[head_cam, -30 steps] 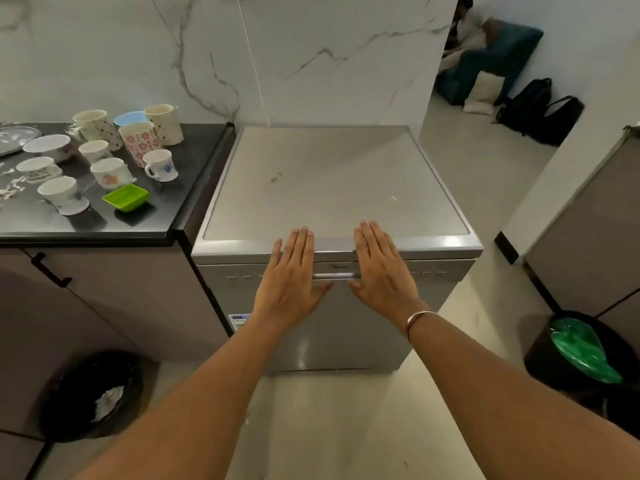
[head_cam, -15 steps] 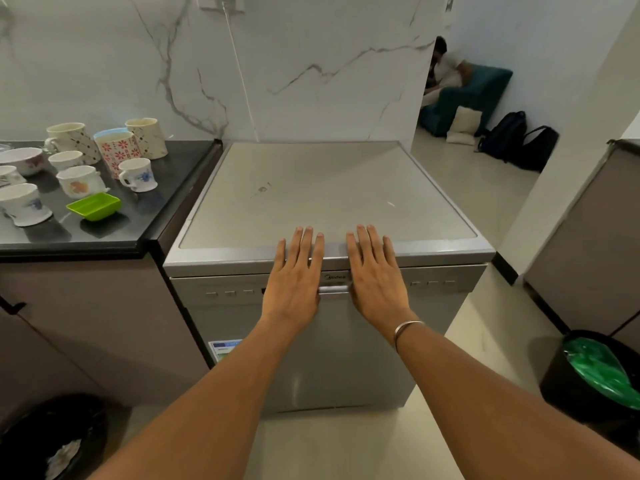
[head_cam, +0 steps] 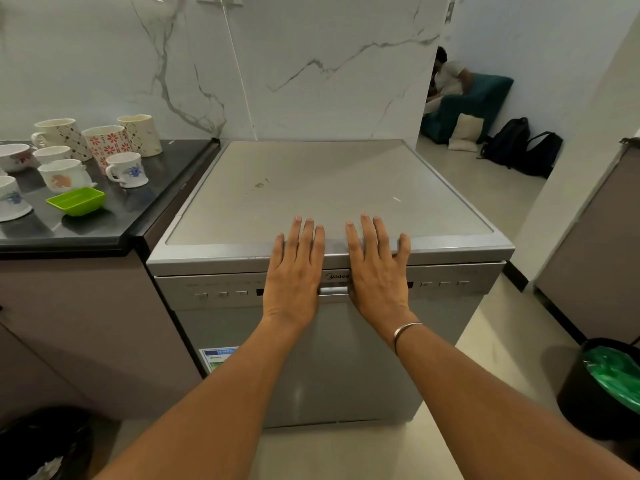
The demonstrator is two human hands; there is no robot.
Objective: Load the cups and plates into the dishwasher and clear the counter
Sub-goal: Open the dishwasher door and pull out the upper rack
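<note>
The dishwasher point(head_cam: 329, 188) fills the middle, its door closed and its flat grey top bare but for a few small marks. The black desk point(head_cam: 156, 202) adjoins it at 9 o'clock, below a marble wall. A black bin point(head_cam: 602, 386) with a green liner stands on the floor at 4 o'clock, and a second bin point(head_cam: 45, 445) shows at 7 o'clock.

Both hands lie flat and wide, holding nothing. The left hand point(head_cam: 294, 275) and right hand point(head_cam: 375, 271) sit side by side at the dishwasher's front edge. Their straight fingers reach onto the top and their palms cover the control strip on either side of the handle point(head_cam: 333, 290).

The cups point(head_cam: 128, 169) stand upright, clustered on the desk at 9 to 10 o'clock. A bowl point(head_cam: 14, 155) is at the left edge and a green dish point(head_cam: 76, 201) sits at the cluster's 5 o'clock. A bracelet point(head_cam: 407, 332) circles the right wrist.
</note>
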